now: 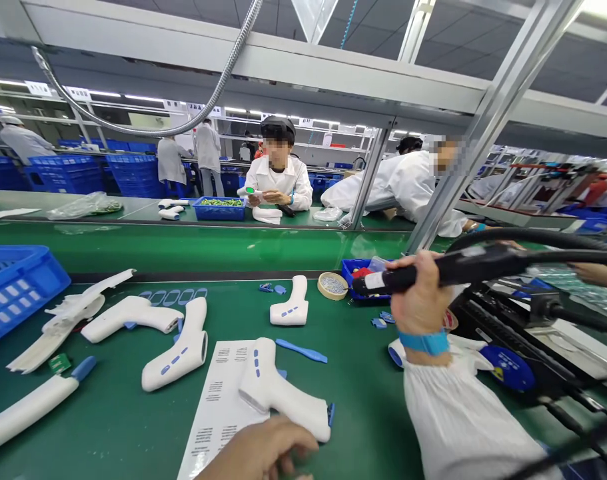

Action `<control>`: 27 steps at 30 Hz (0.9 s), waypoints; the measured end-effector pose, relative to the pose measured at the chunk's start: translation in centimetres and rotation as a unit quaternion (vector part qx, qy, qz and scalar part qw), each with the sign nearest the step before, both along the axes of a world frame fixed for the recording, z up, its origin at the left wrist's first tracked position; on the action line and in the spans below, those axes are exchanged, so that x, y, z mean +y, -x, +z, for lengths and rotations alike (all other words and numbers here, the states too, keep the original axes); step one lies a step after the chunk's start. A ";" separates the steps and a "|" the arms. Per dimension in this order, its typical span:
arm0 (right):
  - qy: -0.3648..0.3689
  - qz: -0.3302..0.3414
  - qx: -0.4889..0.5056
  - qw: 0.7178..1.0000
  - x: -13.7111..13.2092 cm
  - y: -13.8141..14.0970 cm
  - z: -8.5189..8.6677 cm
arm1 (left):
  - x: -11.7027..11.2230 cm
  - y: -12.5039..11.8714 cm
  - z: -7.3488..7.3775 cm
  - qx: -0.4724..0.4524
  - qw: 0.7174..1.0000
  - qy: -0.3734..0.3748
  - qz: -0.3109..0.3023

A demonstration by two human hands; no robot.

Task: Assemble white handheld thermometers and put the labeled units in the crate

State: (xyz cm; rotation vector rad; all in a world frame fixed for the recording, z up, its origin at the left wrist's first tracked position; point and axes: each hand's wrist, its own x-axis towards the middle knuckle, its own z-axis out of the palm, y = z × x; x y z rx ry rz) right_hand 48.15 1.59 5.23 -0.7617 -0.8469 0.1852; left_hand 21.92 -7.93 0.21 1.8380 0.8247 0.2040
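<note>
Your right hand point(420, 300) is at the right of the frame, and its fingers point(408, 267) are clamped around a black electric screwdriver point(433, 273) with a cable. Your left hand point(258, 453), at the bottom edge, has fingers point(298, 433) together, just beside a white thermometer housing point(278, 393), which lies on a printed sheet point(218, 413) on the green bench point(363, 413).

The thermometer shell point(278, 393) at bottom middle is smooth, glossy white plastic. The electric screwdriver point(476, 263) at right has a body of matt black plastic. The bench mat point(353, 400) looks like matt green rubber, the sheet point(218, 400) is thin paper, and the overhead hose point(133, 133) is ribbed metal.
</note>
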 end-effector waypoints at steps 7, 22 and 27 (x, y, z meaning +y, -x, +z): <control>0.050 0.016 0.008 0.999 6.5 1.2 -2.6 | 3.0 -3.6 -3.7 0.057 0.826 -0.558 -0.057; 0.054 0.063 0.028 0.996 4.9 1.8 -1.2 | 3.2 -3.7 -3.5 -0.004 0.859 -0.511 -0.018; 0.057 0.149 0.081 0.984 -2.1 3.6 2.3 | 4.9 -2.3 1.5 -0.023 0.944 -0.300 0.132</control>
